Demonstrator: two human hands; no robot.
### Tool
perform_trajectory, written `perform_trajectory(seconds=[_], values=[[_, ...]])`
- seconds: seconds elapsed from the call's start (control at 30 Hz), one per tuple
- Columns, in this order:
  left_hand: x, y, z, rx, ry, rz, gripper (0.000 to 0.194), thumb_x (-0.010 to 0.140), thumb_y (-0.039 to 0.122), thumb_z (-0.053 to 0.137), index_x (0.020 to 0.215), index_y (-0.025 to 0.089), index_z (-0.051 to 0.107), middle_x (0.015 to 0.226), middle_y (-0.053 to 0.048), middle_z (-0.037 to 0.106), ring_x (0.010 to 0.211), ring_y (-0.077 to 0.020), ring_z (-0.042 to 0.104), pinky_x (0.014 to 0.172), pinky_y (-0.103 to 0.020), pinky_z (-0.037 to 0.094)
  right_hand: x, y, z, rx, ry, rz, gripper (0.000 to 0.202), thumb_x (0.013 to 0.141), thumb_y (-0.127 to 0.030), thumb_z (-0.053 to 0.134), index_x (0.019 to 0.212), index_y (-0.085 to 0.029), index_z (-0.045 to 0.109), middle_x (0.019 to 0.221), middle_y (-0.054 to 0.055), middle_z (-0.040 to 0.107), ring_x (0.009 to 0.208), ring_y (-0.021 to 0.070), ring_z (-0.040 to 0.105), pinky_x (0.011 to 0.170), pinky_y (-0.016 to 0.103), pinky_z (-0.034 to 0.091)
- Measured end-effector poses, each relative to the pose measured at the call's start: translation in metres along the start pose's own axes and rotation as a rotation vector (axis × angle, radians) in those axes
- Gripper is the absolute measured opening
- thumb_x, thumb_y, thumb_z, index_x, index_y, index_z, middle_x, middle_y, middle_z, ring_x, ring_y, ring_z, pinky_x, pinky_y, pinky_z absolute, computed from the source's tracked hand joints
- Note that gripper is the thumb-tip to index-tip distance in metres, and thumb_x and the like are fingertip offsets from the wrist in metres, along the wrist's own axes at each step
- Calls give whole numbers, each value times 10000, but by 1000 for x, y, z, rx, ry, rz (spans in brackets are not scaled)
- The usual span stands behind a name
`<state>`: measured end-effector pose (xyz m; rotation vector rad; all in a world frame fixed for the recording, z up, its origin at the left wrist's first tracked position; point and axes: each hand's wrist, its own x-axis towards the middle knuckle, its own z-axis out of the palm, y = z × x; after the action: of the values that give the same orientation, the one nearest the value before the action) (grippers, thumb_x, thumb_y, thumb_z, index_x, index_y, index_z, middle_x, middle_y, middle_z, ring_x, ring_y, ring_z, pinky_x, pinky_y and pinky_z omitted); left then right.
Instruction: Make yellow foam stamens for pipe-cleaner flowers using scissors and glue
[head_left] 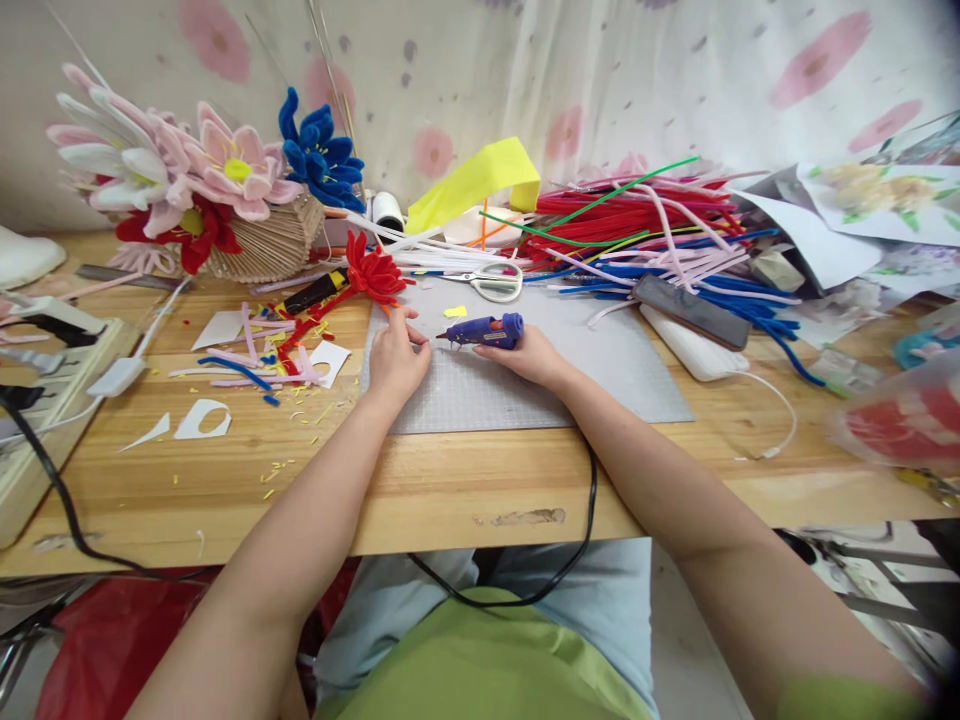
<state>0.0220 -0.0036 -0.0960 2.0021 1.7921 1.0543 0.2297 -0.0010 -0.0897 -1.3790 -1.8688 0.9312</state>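
My right hand (525,357) is wrapped round a blue glue gun (487,331), its nozzle pointing left over the grey cutting mat (540,390). Just left of the nozzle, my left hand (400,358) has its fingers curled together; a small orange bit shows at the fingertips, too small to make out. A red fuzzy flower (373,270) lies right behind the left hand. Between and behind the hands sits a small yellow piece (455,312) on the mat. Scissors with pale handles (499,282) rest at the mat's back edge.
Pipe cleaners in red, blue and pink (630,225) are heaped at the back. A phone (694,310) lies at the right. Fuzzy flowers (236,170) stand back left, with scraps (247,360) before them. A power strip (45,400) is far left; a black cable (592,500) hangs over the edge.
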Motion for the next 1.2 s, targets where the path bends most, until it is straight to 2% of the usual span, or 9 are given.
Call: perform_trajectory(seconds=[0.53, 0.67, 0.8, 0.97, 1.1, 1.2], values=[[-3, 3, -3, -39, 12, 35, 398, 719, 120, 588, 1072, 227, 439, 804, -1, 662, 901, -194, 609, 885, -360, 426, 2, 6, -3, -55, 48, 36, 377, 697, -476, 665, 935, -184, 685, 873, 51, 711, 791, 206, 624, 726, 326, 474], [-8, 3, -5, -99, 12, 45, 398, 730, 145, 590, 1083, 235, 430, 838, 5, 664, 872, -171, 625, 855, -339, 442, 0, 5, -12, -48, 93, 80, 373, 681, -480, 678, 904, -182, 689, 838, 57, 704, 773, 209, 622, 719, 338, 479], [-7, -2, -7, -201, 107, -11, 386, 738, 169, 596, 1073, 233, 414, 841, 9, 659, 857, -144, 635, 821, -306, 458, -3, 10, -37, 5, 233, 132, 374, 661, -494, 686, 841, -166, 681, 771, 61, 684, 724, 195, 613, 674, 327, 481], [4, -16, -8, -379, 313, -104, 344, 737, 157, 591, 1006, 223, 388, 807, 14, 629, 857, -126, 643, 841, -286, 468, -4, 38, -68, -17, 342, 161, 368, 657, -512, 675, 782, -166, 675, 760, 63, 679, 726, 197, 615, 661, 336, 486], [12, -24, -7, -514, 374, -195, 335, 724, 127, 585, 963, 224, 370, 780, 22, 611, 806, -115, 649, 839, -279, 482, -2, 58, -75, -99, 375, 204, 456, 622, -542, 694, 906, -186, 683, 862, 72, 695, 814, 236, 627, 735, 397, 489], [15, -26, -8, -536, 388, -246, 323, 729, 116, 572, 953, 225, 367, 774, 24, 607, 799, -115, 650, 839, -282, 488, -1, 60, -74, -151, 360, 228, 493, 618, -575, 691, 927, -191, 677, 888, 83, 694, 844, 256, 629, 775, 431, 480]])
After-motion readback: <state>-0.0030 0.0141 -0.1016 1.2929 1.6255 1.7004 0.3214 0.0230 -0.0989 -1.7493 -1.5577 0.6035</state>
